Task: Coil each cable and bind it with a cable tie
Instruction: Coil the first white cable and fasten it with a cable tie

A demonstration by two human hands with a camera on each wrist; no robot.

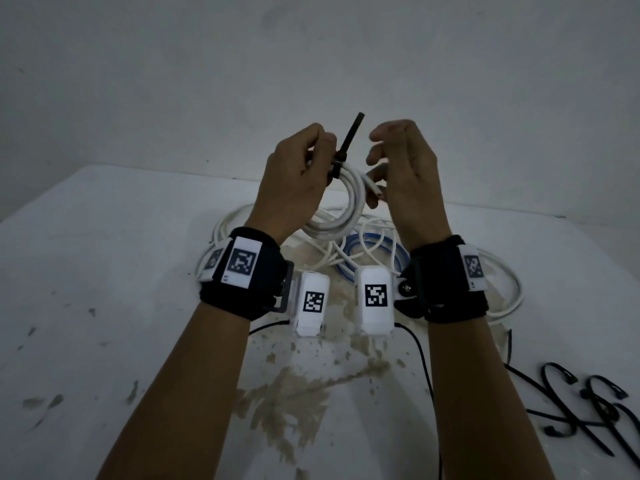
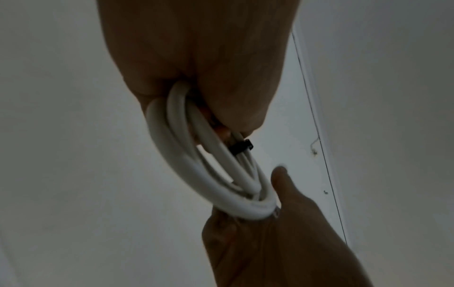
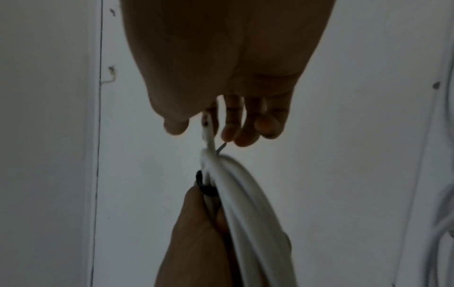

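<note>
My left hand [image 1: 301,174] grips a coiled white cable [image 1: 325,228] raised above the table. A black cable tie [image 1: 349,136] wraps the top of the coil beside the left fingers, its tail pointing up. In the left wrist view the tie [image 2: 240,148] circles the strands of the coil [image 2: 169,147] just below my left hand [image 2: 196,58]. My right hand [image 1: 405,174] hovers at the coil's right, fingers loosely curled. In the right wrist view the cut cable end [image 3: 207,126] sits between the thumb and fingers of my right hand [image 3: 221,48], with no firm pinch visible.
Loose white cables [image 1: 517,289] and a blue cable [image 1: 346,275] lie tangled on the white table [image 1: 104,271] under my wrists. Several black cable ties [image 1: 588,403] lie at the front right. A brown stain [image 1: 294,393] marks the table's middle. A plain wall stands behind.
</note>
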